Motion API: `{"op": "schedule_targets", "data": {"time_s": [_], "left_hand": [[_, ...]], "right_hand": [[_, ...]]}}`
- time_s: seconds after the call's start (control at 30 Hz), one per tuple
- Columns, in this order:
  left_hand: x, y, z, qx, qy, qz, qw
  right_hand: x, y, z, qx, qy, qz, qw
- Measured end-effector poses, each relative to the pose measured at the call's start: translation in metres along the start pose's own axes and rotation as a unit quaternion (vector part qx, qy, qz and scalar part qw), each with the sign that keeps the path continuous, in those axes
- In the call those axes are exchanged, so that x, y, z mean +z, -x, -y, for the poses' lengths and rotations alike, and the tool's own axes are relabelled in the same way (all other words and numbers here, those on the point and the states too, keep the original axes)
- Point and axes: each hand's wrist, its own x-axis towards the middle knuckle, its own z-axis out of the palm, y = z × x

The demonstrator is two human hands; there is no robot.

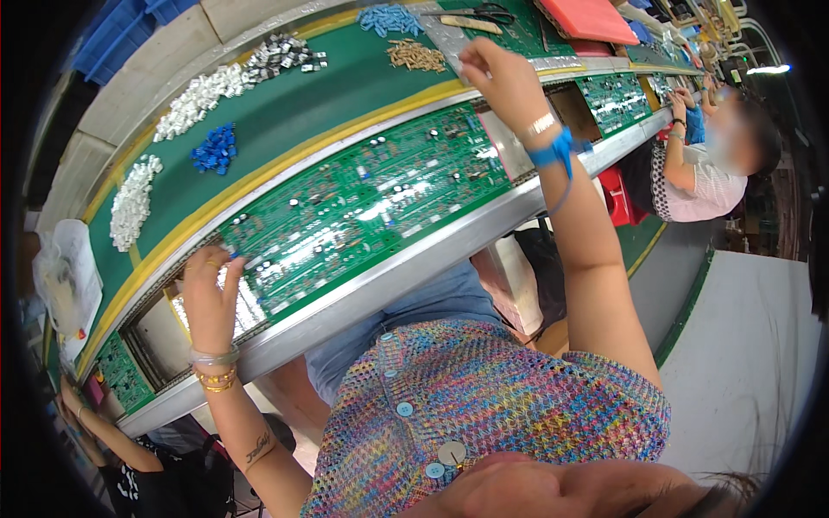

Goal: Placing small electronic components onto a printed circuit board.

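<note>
From my feed I see the left hand (207, 289) resting at the near-left corner of the big green circuit board (363, 203), fingers curled and pinched on a small blue part (233, 255) right at the board's edge; bangles sit on that wrist. The right hand (499, 78) is raised beyond the board's far-right corner, fingers bent loosely inward, and I cannot tell whether it has anything in it; a blue wrist strap (553, 151) wraps the forearm just below it. The board lies on the conveyor rail (406, 272) between my 2 hands, stretching from the left hand up toward the right wrist. Beyond the left hand, on the green bench (285, 121), I count 2 heaps of white parts (134, 203) and a small heap of blue components (216, 148), with silver parts (281, 56) farther out. Just past the right hand lie a tan pile (414, 56), light-blue pieces (389, 19) and scissors (484, 13). To the right of the right hand another green board (615, 97) follows on the rail, and a seated co-worker (699, 173) works there. Below the left hand, a second person's arm (108, 436) reaches in.
</note>
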Motion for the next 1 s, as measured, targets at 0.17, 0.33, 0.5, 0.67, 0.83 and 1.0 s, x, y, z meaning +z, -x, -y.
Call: {"op": "schedule_targets", "data": {"time_s": [0.17,0.33,0.5,0.67,0.83,1.0], "left_hand": [[0.002,-0.013,-0.018,0.049,-0.024,0.011,0.998],[0.01,-0.014,-0.012,0.052,0.043,-0.006,0.998],[0.01,-0.014,-0.01,0.046,0.077,-0.002,0.996],[0.008,-0.012,-0.012,0.054,0.057,0.003,0.997],[0.009,-0.013,-0.012,0.062,0.057,0.006,0.996],[0.009,-0.011,-0.012,0.069,0.05,0.004,0.996]], "right_hand": [[0.05,-0.079,-0.034,-0.048,0.059,-0.032,0.997],[0.07,-0.094,-0.036,-0.052,0.168,0.0,0.984],[0.06,-0.08,-0.022,-0.129,0.087,-0.086,0.984],[0.032,0.0,0.074,-0.018,-0.16,0.064,0.985],[0.046,0.052,0.103,0.008,-0.159,0.103,0.982],[0.05,0.059,0.107,-0.03,-0.071,0.084,0.993]]}}
